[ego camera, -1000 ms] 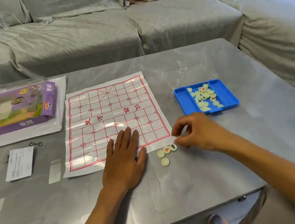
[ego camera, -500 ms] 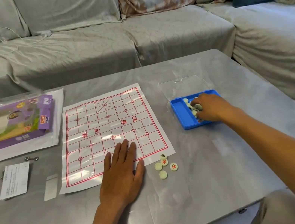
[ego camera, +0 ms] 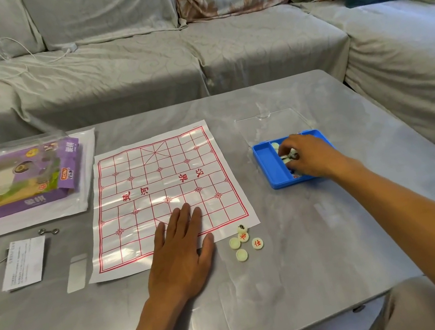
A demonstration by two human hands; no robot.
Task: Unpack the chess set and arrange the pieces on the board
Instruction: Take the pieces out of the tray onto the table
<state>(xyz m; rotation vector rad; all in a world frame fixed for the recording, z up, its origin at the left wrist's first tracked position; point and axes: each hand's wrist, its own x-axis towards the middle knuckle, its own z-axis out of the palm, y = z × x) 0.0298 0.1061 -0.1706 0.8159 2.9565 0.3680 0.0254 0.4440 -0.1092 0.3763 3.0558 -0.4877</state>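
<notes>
A white paper chess board [ego camera: 162, 186] with a red grid lies flat on the grey table. My left hand [ego camera: 180, 255] presses flat on its near edge, fingers straight. Several round cream chess pieces [ego camera: 243, 241] lie on the table just right of that hand, by the board's near right corner. A blue plastic tray [ego camera: 270, 164] at the right holds more pieces. My right hand [ego camera: 307, 156] reaches into the tray with fingers curled over the pieces there; its fingertips pinch a piece [ego camera: 291, 155].
A clear lid [ego camera: 270, 123] lies just behind the tray. A purple game box [ego camera: 16, 183] on a plastic sleeve sits at the left, with a paper slip [ego camera: 24, 265] and small metal hooks [ego camera: 48, 231] nearer. A sofa surrounds the table's far and right sides.
My right hand moved from the loose pieces by the board's corner to the blue tray and now digs among the pieces there. The left hand stayed on the board.
</notes>
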